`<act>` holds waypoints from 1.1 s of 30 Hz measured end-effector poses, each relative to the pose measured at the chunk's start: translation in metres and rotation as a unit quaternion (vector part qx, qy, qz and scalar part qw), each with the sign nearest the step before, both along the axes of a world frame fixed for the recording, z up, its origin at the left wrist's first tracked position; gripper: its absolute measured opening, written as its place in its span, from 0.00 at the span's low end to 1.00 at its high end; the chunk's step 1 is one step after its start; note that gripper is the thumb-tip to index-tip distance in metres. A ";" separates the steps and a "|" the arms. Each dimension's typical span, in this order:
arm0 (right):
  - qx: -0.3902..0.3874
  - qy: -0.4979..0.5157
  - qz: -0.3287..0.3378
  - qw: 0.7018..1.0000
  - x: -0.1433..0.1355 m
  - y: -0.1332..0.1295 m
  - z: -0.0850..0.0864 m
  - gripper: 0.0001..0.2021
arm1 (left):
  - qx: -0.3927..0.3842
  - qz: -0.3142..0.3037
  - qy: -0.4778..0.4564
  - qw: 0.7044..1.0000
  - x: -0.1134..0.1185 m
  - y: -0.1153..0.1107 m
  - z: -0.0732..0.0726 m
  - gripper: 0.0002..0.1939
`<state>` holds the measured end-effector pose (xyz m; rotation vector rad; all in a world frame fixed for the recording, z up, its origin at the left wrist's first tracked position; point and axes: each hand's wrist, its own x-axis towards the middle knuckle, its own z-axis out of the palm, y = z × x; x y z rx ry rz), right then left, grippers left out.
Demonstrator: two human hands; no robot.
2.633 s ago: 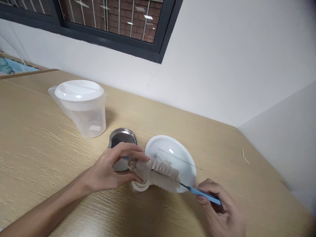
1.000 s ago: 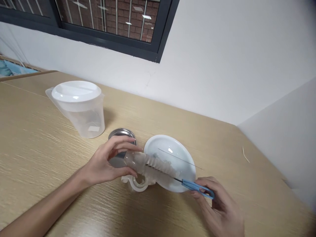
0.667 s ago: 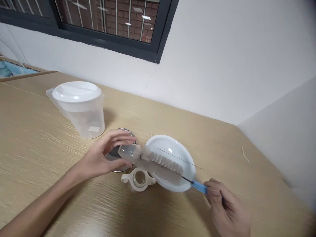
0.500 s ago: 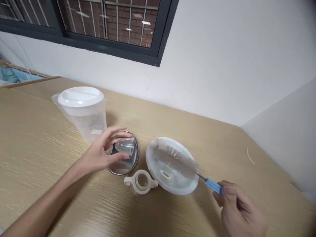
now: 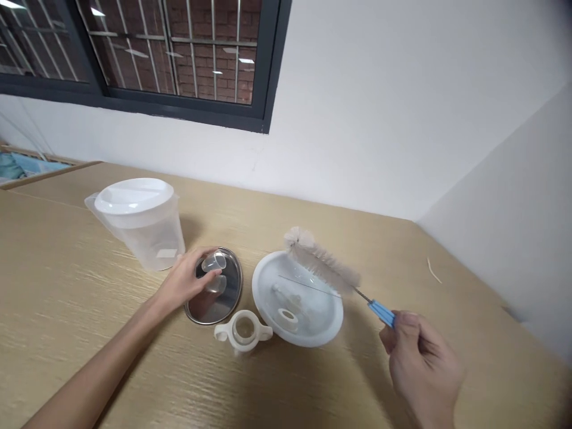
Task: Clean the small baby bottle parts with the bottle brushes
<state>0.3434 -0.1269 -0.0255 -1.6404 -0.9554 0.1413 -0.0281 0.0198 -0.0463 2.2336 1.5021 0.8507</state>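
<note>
My left hand (image 5: 190,277) is closed around a small clear plastic cup (image 5: 215,262), which is tilted just above a round, shiny metal tray (image 5: 226,307). A faint image of the cup shows on the tray's surface. In my right hand (image 5: 422,360) is a bottle brush (image 5: 324,265), gripped by its blue handle, its pale bristles raised over a white bowl (image 5: 261,301). Water and an oval white ring (image 5: 288,316) are inside the bowl. Between tray and bowl, a two-handled bottle grip ring (image 5: 232,333) rests on the table.
A translucent lidded pitcher (image 5: 154,238) stands behind my left hand. To the right, a short pale strip (image 5: 433,271) lies on the wooden table (image 5: 179,381). A white wall (image 5: 339,119) and a barred window (image 5: 201,50) border the far side.
My right hand has lifted the brush up out of the bowl. With my left hand, I have lowered the cup and turned its mouth toward the far side. The view has shifted slightly.
</note>
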 end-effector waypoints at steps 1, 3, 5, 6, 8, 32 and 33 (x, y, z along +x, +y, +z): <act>0.004 0.006 -0.005 1.000 0.003 0.001 -0.001 0.27 | 0.005 0.004 0.020 1.000 0.001 0.003 -0.003 0.24; 0.017 0.031 -0.010 0.999 0.008 0.004 -0.003 0.28 | 0.013 0.013 0.045 0.999 0.002 0.009 -0.008 0.24; 0.033 0.075 0.000 0.997 0.013 0.007 -0.004 0.28 | 0.022 0.026 0.075 0.997 0.002 0.014 -0.011 0.23; 0.041 0.095 0.008 0.995 0.014 0.008 -0.004 0.27 | 0.024 0.032 0.091 0.995 0.002 0.016 -0.013 0.23; 0.055 0.123 0.019 0.991 0.016 0.010 -0.004 0.27 | 0.027 0.040 0.110 0.993 0.002 0.019 -0.014 0.23; 0.152 0.444 0.041 0.882 0.034 0.018 0.011 0.24 | 0.032 -0.176 0.090 0.980 0.068 -0.008 0.070 0.31; 0.153 0.445 0.044 0.881 0.034 0.017 0.011 0.24 | 0.000 -0.210 0.120 0.970 0.080 -0.012 0.076 0.29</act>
